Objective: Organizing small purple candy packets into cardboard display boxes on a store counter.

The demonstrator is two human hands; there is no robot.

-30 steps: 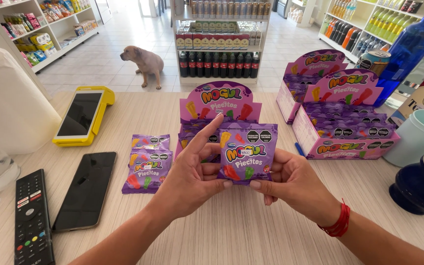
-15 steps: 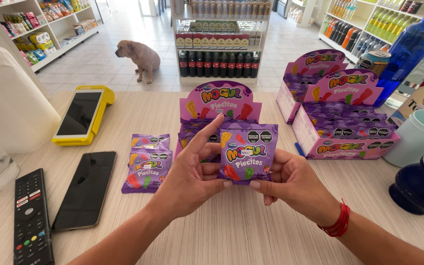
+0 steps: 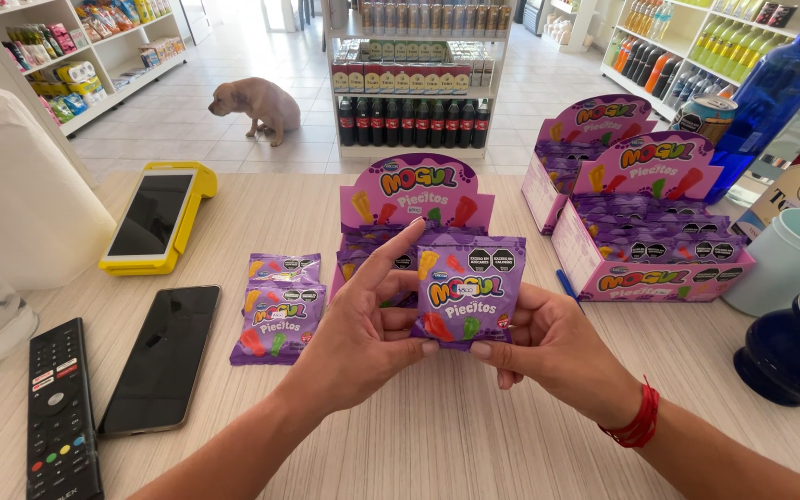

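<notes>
Little has been shifted at the counter since the earlier frames: only the dog (image 3: 256,105), seen on the tiled floor in the upper left of the frame, has been turned and is now seated, while the purple candy packet (image 3: 468,291) is kept in the same spot at the centre of the frame. The packet is held upright and face-on between both hands. It is pinched at its lower left edge by the left hand (image 3: 358,338), whose index finger is stretched up along the left side; the lower right corner is gripped by the right hand (image 3: 548,343), with fingers tucked behind the packet. A red cord is worn on the right wrist. Directly behind the packet an open purple display box (image 3: 416,199) is stood, and two more boxes (image 3: 645,218) are set at the upper right. Two loose packets (image 3: 280,310) are laid just left of the hands, beside a black phone (image 3: 164,356) and a remote control (image 3: 62,417). Bare wooden counter (image 3: 437,435) is left open below the hands, toward the bottom edge.
</notes>
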